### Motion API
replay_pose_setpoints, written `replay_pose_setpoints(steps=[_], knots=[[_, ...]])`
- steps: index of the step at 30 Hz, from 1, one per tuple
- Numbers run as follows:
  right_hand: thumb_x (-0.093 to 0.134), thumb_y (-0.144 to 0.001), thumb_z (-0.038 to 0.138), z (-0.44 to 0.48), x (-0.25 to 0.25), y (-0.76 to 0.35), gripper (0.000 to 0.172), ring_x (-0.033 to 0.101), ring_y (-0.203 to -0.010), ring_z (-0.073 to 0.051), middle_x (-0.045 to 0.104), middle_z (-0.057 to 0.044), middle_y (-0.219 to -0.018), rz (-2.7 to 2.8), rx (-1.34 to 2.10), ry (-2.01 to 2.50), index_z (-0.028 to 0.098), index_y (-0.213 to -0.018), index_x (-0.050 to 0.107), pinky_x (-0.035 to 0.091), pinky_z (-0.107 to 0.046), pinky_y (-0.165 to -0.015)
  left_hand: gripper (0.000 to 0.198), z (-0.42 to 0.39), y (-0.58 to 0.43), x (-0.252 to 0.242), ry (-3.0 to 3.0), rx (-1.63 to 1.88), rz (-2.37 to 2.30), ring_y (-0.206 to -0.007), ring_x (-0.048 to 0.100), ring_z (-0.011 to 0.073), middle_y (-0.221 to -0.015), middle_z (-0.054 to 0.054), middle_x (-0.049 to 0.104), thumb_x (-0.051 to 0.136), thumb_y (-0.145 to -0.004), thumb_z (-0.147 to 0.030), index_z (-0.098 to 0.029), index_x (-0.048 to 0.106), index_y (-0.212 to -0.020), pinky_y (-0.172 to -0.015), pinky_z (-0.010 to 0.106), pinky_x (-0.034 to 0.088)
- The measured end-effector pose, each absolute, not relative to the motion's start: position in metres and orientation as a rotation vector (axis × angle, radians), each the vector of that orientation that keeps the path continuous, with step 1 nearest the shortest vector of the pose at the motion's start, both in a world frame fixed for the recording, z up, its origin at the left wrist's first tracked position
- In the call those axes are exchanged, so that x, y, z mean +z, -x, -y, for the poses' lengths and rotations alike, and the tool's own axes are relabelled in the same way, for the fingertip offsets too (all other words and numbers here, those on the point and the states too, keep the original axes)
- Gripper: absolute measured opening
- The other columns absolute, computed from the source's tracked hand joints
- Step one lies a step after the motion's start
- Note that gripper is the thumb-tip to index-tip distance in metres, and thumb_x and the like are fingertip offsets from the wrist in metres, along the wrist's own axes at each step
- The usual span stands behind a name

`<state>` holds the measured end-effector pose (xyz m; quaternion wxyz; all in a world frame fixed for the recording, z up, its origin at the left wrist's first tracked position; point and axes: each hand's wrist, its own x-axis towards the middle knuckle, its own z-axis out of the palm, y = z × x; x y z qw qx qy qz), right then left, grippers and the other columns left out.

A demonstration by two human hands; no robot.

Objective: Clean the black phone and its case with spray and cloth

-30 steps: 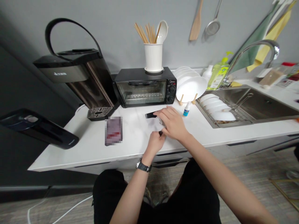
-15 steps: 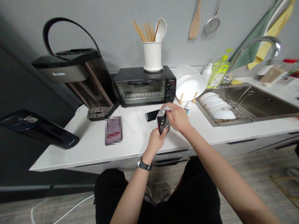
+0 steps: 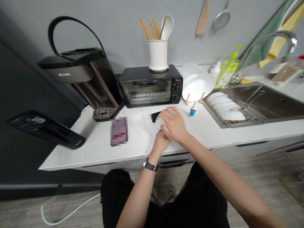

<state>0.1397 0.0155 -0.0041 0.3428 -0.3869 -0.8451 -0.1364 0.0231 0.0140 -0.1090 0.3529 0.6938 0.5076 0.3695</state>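
Over the white counter (image 3: 140,136), in front of the toaster oven, my two hands are pressed together. My right hand (image 3: 175,124) curls over the top with a white wipe (image 3: 159,124) under its fingers. Below it, my left hand (image 3: 162,141) is closed; the smartphone it held half a second ago is now covered by the right hand and the wipe. A flat black object (image 3: 155,117) lies on the counter just behind the hands, partly hidden. To their right stands a small white bottle with a blue label (image 3: 193,109).
Behind are a toaster oven (image 3: 149,91), a utensil holder (image 3: 158,53) on top of it, and white plates (image 3: 198,85) in a rack. On the left are a water dispenser (image 3: 97,85), a dark tumbler (image 3: 47,129) and a pixelated item (image 3: 119,131). The sink (image 3: 273,104) holds bowls.
My right hand has moved down and over the smartphone with the wipe, hiding the phone's back. The small bottle now shows fully. The whole view has shifted slightly.
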Motion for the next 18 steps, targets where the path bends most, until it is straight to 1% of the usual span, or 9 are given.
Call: replay_pose_setpoints(steps=[2, 3, 6, 7, 10, 13, 15, 17, 18], knots=[[0.052, -0.094, 0.022, -0.015, -0.004, -0.136, 0.019, 0.054, -0.092, -0.028, 0.068, -0.010, -0.094, 2.291, -0.411, 0.929, 0.016, -0.099, 0.069, 0.040, -0.042, -0.089, 0.020, -0.015, -0.024, -0.110, -1.794, 0.953, -1.332, -0.101, 0.071, 0.0275, -0.097, 0.009, 0.077, 0.061, -0.092, -0.021, -0.016, 0.072, -0.107, -0.086, 0.034, 0.054], [0.052, -0.095, 0.023, -0.017, -0.003, -0.138, 0.019, 0.055, -0.091, -0.028, 0.069, -0.010, -0.094, 2.304, -0.431, 0.961, 0.016, -0.100, 0.069, 0.039, -0.042, -0.087, 0.018, -0.016, -0.025, -0.110, -1.797, 0.941, -1.327, -0.098, 0.071, 0.0273, -0.095, 0.009, 0.077, 0.062, -0.092, -0.023, -0.016, 0.073, -0.104, -0.085, 0.034, 0.055], [0.047, -0.097, 0.023, -0.031, 0.002, -0.155, 0.024, 0.060, -0.088, -0.028, 0.071, -0.012, -0.093, 2.191, -0.406, 1.302, 0.015, -0.100, 0.069, 0.038, -0.038, -0.078, 0.021, -0.013, -0.027, -0.105, -1.797, 0.948, -1.264, -0.086, 0.073, 0.0242, -0.086, 0.005, 0.077, 0.062, -0.095, -0.035, -0.018, 0.075, -0.097, -0.078, 0.031, 0.055], [0.045, -0.099, 0.024, -0.036, 0.003, -0.163, 0.027, 0.061, -0.086, -0.028, 0.071, -0.013, -0.091, 2.112, -0.378, 1.455, 0.014, -0.099, 0.070, 0.038, -0.037, -0.074, 0.023, -0.011, -0.026, -0.102, -1.791, 0.979, -1.255, -0.086, 0.073, 0.0234, -0.089, 0.004, 0.078, 0.063, -0.096, -0.037, -0.018, 0.075, -0.101, -0.078, 0.030, 0.055], [0.040, -0.103, 0.032, -0.046, -0.005, -0.189, 0.035, 0.064, -0.081, -0.028, 0.072, -0.015, -0.085, 1.833, -0.262, 1.836, 0.014, -0.097, 0.070, 0.036, -0.034, -0.068, 0.035, -0.003, -0.016, -0.094, -1.789, 1.097, -1.330, -0.095, 0.073, 0.0233, -0.105, 0.002, 0.080, 0.070, -0.093, -0.038, -0.026, 0.071, -0.125, -0.085, 0.031, 0.055], [0.048, -0.099, 0.037, -0.045, -0.030, -0.209, 0.031, 0.063, -0.075, -0.027, 0.068, -0.012, -0.076, 1.608, -0.010, 1.872, 0.016, -0.091, 0.070, 0.037, -0.032, -0.067, 0.051, 0.000, 0.004, -0.088, -1.887, 1.123, -1.376, -0.107, 0.070, 0.0234, -0.123, 0.003, 0.075, 0.074, -0.092, -0.033, -0.033, 0.063, -0.141, -0.095, 0.033, 0.054], [0.048, -0.099, 0.042, -0.039, -0.049, -0.218, 0.035, 0.060, -0.068, -0.024, 0.063, -0.007, -0.067, 1.493, 0.137, 1.797, 0.018, -0.080, 0.067, 0.038, -0.031, -0.066, 0.056, -0.004, 0.019, -0.084, -2.002, 1.025, -1.343, -0.105, 0.069, 0.0227, -0.121, 0.004, 0.072, 0.071, -0.094, -0.029, -0.033, 0.058, -0.148, -0.093, 0.033, 0.054], [0.035, -0.103, 0.047, -0.031, -0.065, -0.224, 0.049, 0.057, -0.064, -0.022, 0.060, -0.006, -0.065, 1.386, 0.186, 1.766, 0.018, -0.075, 0.063, 0.039, -0.032, -0.063, 0.057, -0.011, 0.030, -0.082, -2.117, 0.883, -1.301, -0.101, 0.068, 0.0220, -0.117, 0.004, 0.071, 0.069, -0.096, -0.028, -0.032, 0.055, -0.151, -0.093, 0.035, 0.054], [0.024, -0.105, 0.047, -0.027, -0.070, -0.226, 0.057, 0.056, -0.064, -0.022, 0.060, -0.006, -0.067, 1.332, 0.179, 1.773, 0.018, -0.077, 0.063, 0.040, -0.032, -0.063, 0.055, -0.015, 0.033, -0.082, -2.179, 0.825, -1.280, -0.101, 0.067, 0.0224, -0.115, 0.004, 0.070, 0.068, -0.097, -0.029, -0.032, 0.055, -0.151, -0.095, 0.036, 0.054]])
